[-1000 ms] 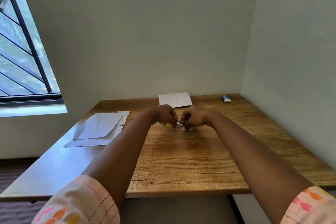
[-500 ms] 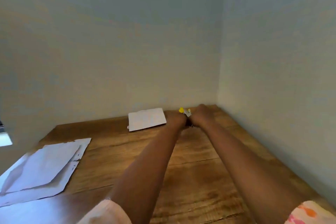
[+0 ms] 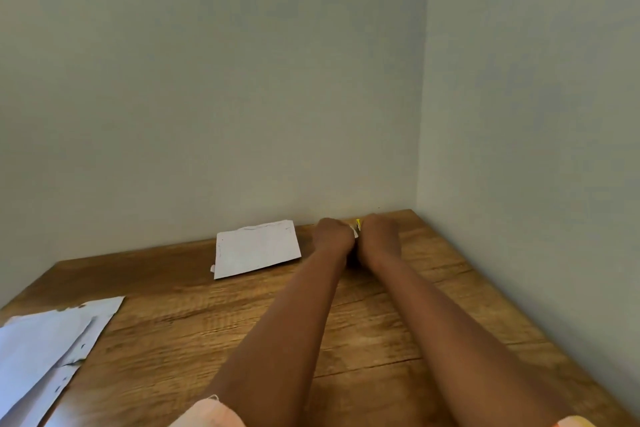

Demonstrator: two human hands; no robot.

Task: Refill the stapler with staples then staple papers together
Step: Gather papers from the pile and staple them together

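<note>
**Far right corner: both hands closed over the stapler**

At the far right corner of the wooden surface [image 3: 381, 322], left hand [image 3: 333, 234] and right hand [image 3: 379, 234] are curled together around the small yellow stapler [image 3: 357, 226], mostly hidden. Likely braced against each other for loading; staples not visible. Folded paper [image 3: 256, 248] lies just left; loose sheets [image 3: 45, 354] well apart, near-left.

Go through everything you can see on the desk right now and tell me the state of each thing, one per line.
Left hand: closed, at the far right corner, against the right hand.
Right hand: closed, gripping with the left.
Yellow stapler: held between both hands, mostly hidden; open or shut unclear.
Folded white paper: lying flat, untouched, by the wall.
Loose paper sheets: overlapping, flat, at the left edge.
Wooden desk: bare between the papers.
</note>
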